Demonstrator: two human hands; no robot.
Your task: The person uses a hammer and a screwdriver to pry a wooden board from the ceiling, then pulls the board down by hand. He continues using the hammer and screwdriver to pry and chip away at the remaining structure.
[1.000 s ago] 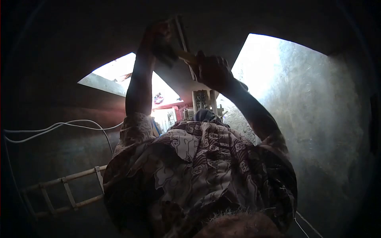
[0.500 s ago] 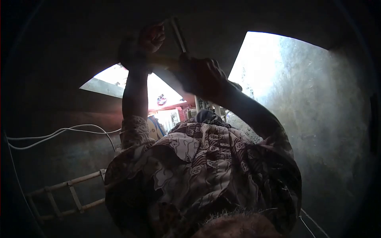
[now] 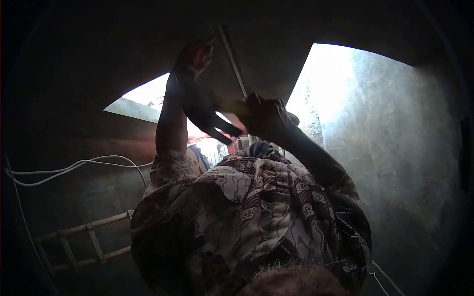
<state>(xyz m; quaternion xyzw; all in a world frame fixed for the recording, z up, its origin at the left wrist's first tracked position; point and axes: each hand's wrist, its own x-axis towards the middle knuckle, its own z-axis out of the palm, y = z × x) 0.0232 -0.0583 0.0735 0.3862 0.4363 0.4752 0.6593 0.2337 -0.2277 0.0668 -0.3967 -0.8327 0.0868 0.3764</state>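
Note:
My right hand is wrapped round the yellowish handle of a claw hammer. Its dark head lies in front of my left forearm, with the two claw prongs pointing down and right. Beyond the hammer, my left hand is raised with its fingers curled; I cannot tell what is in them. Close by its fingertips a thin straight metallic bar slants down, its lower end passing behind my right hand. Both hands are in deep shadow.
A wooden ladder stands at lower left, below looped white cables. Bright openings show on both sides, with a rough grey wall on the right. A blue and cream container is partly behind my left arm. My patterned shirt fills the middle.
My right hand has moved down and right with the hammer, whose head has come away from beside my left wrist. My left hand stays raised near the bar.

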